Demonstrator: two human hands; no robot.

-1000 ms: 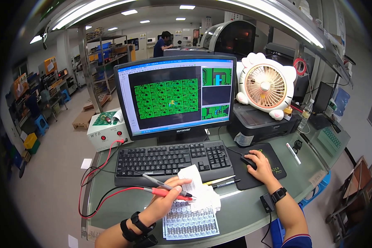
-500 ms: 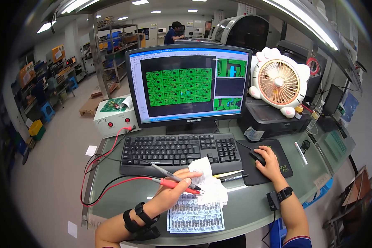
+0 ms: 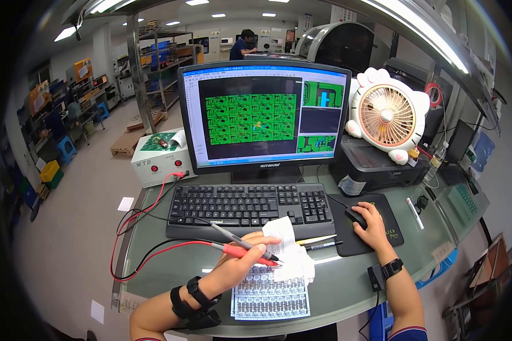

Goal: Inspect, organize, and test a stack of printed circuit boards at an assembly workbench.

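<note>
My left hand (image 3: 236,264) is closed around two test probes, a red probe (image 3: 249,253) and a grey probe (image 3: 228,233). Their tips point down to the right, over a white paper slip (image 3: 294,262) and a printed circuit panel (image 3: 270,304) on the desk. Whether the tips touch the panel I cannot tell. My right hand (image 3: 372,226) rests on a black computer mouse (image 3: 355,217), which sits on a dark mouse pad (image 3: 389,219). Beyond my hands, a monitor (image 3: 256,119) displays a green board layout divided into repeated blocks.
A black keyboard (image 3: 239,206) lies below the monitor, with pens (image 3: 324,245) beside the slip. Red and black leads run left to a white box (image 3: 156,165). A white fan (image 3: 385,113) stands on a black printer (image 3: 375,165). A marker (image 3: 415,213) lies at the right. Another person (image 3: 240,46) works far back.
The view has shifted slightly, moving the scene a little to the right. A small yellowish mark now shows on the screen's layout. Both hands keep their holds.
</note>
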